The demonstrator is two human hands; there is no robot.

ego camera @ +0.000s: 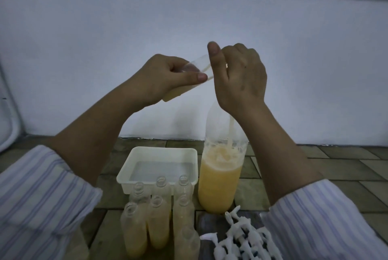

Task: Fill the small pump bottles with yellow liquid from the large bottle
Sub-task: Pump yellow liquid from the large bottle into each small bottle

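Tiled stone flooring carries the work, with a pale wall behind it.

Nearest the camera, beside the foot of the large bottle, lies a heap of white pump heads. On the other side of that foot stand the small pump bottles, uncapped, in rows; several already hold yellow liquid. Just behind these rows, beside the large bottle, sits a white tray with clear liquid in it.

The large bottle stands upright, roughly half full. A thin tube rises from its liquid toward the right hand, which is above the bottle's neck. The fingers are curled; their grip appears to be on the tube's upper end, though the contact is hidden.

Level with that hand, the left hand grips a small bottle, tilted, its mouth toward the right hand.

Step in hand, as judged: transferring liquid by tube.
1. Seat the tube end inside the bottle mouth before flow starts.
2. Keep the mouth above its base.
3. Stop short of the neck; the pump stem displaces liquid.
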